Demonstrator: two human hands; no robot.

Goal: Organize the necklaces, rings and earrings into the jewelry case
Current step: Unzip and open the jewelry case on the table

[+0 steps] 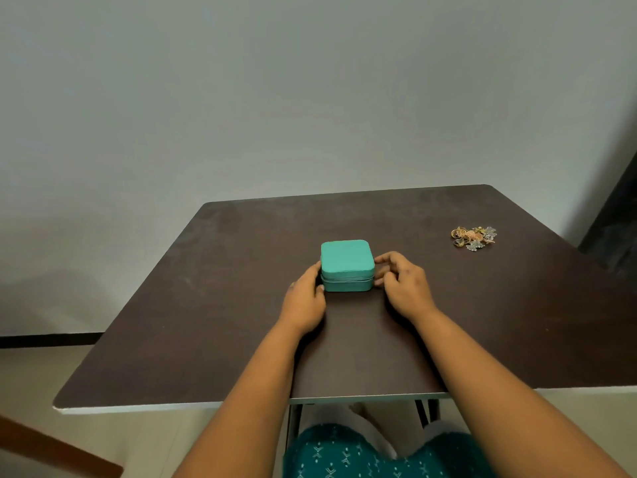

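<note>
A small teal jewelry case [347,262] sits closed in the middle of the dark brown table [206,322], its zip line facing me. My left hand [305,300] rests against the case's left side, fingers touching it. My right hand [403,284] is at the case's right side, fingertips curled right next to the zip edge. A tangled heap of jewelry [474,237], gold rings and chains with silver leaf-shaped pieces, lies far off to the right near the table's back edge.
A pale wall stands behind the table. The table's near edge [172,407] is white-trimmed, with metal legs and my patterned teal lap below. A brown wooden piece [51,450] shows at the lower left.
</note>
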